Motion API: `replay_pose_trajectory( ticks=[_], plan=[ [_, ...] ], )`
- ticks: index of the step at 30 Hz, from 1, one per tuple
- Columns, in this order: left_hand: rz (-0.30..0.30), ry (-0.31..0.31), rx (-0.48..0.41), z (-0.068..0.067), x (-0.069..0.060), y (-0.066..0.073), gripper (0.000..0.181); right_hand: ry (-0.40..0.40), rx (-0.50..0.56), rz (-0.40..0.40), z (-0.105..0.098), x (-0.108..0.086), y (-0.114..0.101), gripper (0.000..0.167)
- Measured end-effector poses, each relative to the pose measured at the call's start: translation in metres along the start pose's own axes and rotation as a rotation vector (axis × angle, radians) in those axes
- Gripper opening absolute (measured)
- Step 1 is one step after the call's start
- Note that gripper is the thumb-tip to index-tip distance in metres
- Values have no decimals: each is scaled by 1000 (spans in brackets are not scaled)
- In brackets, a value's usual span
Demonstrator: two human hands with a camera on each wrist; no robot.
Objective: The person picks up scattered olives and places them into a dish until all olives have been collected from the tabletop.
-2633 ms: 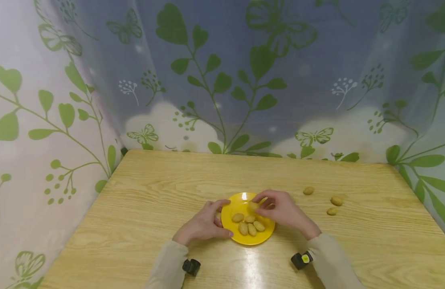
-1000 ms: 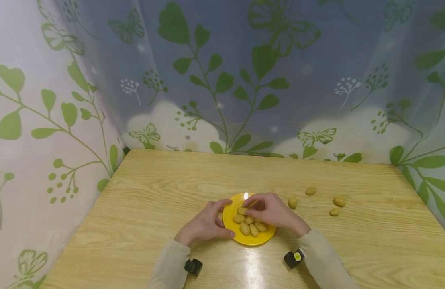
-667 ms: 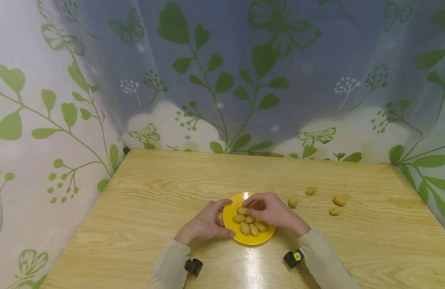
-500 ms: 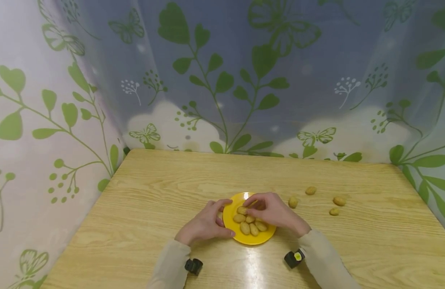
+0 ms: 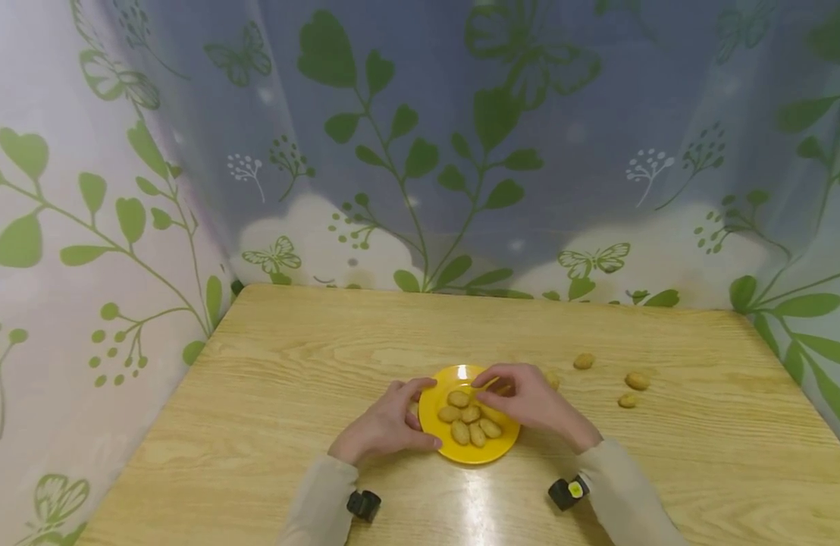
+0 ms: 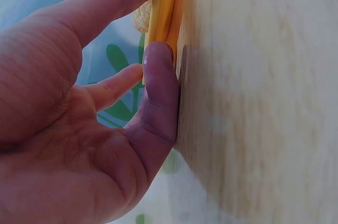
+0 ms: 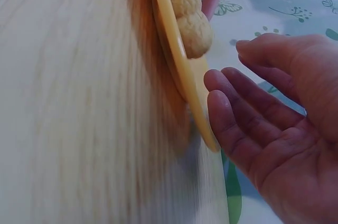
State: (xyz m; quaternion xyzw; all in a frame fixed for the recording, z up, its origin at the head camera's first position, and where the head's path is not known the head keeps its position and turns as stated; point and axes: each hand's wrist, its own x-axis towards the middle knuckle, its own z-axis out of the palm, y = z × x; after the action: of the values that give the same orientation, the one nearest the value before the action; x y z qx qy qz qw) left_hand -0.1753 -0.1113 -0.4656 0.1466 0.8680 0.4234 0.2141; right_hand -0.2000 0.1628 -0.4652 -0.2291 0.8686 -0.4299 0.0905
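The plate (image 5: 471, 456) sits flat between your two hands, directly inward of the left palm and under the right fingertips. It carries six tan pieces (image 5: 471, 413), grouped towards its middle and near side; the one farthest from you lies just beside your right fingertips.

Your left hand (image 5: 384, 426) grips the plate's side, thumb at the near rim and forefinger at the far rim. Your right hand (image 5: 527, 394) holds nothing: its fingers bend loosely over the plate, a gap between thumb and forefinger. Whether it touches the rim cannot be confirmed.

Judged from this layout, the step in hand is a release during loading of the plate. The next move calls for lifting the right hand outward, clear of the rim and the grouped pieces, while the left hand steadies the plate.

The nearest loose piece (image 5: 553, 378) lies just beyond the back of your right hand, partly hidden by it; approach it by sight. Three more pieces (image 5: 627, 400) lie farther out to that hand's right on the worktop (image 5: 324, 326). Behind everything, well beyond both hands, hangs a leaf-print cloth (image 5: 420, 155).
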Motion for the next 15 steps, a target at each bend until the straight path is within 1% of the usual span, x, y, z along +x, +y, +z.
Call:
replay_pose_trajectory(
  ticks=[7, 15],
  plan=[
    [-10, 1, 4, 0, 1, 0, 89, 48, -17, -11, -7, -9, 4, 15],
    [-6, 7, -6, 0, 1, -1, 89, 101, -15, -5, -17, -21, 6, 15]
  ],
)
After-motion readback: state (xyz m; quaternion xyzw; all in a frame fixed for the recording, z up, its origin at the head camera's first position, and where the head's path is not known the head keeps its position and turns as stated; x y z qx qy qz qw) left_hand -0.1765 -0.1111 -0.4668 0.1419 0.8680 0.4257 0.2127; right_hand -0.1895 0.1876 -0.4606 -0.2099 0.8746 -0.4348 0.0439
